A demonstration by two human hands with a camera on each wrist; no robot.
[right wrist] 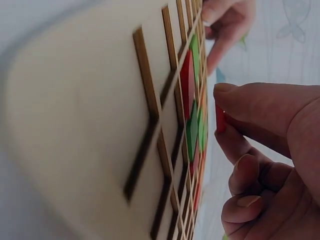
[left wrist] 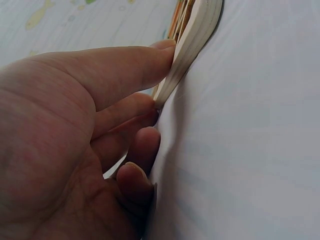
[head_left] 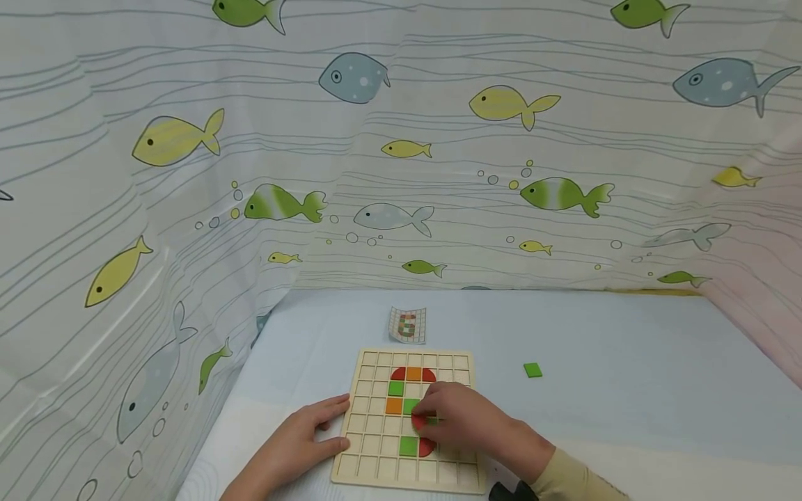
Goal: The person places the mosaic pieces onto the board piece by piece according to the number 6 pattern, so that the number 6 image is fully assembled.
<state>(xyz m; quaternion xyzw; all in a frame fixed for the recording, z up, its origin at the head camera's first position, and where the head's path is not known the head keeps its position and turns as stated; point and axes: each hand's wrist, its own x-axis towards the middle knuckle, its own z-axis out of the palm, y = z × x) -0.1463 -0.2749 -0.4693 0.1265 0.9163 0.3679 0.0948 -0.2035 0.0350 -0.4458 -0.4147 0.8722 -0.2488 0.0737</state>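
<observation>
A square wooden grid board (head_left: pixel 370 470) lies on the table, with several red, orange and green tiles in its middle cells. My left hand (head_left: pixel 301 435) rests at the board's left side, fingertips and thumb touching its edge (left wrist: pixel 182 65). Over the board, my right hand (head_left: pixel 464 417) pinches a red tile (right wrist: pixel 220 117) between thumb and finger, held just off the surface. Below it sit a green tile (head_left: pixel 409 446) and a red rounded tile (head_left: pixel 427 447). The right hand hides part of the grid and whatever lies under it.
A small pattern card (head_left: pixel 407 325) lies behind the board. One loose green tile (head_left: pixel 533 370) is on the white tablecloth (head_left: pixel 601 403) to the right. A curtain printed with fish (head_left: pixel 438 174) stands around the back and left.
</observation>
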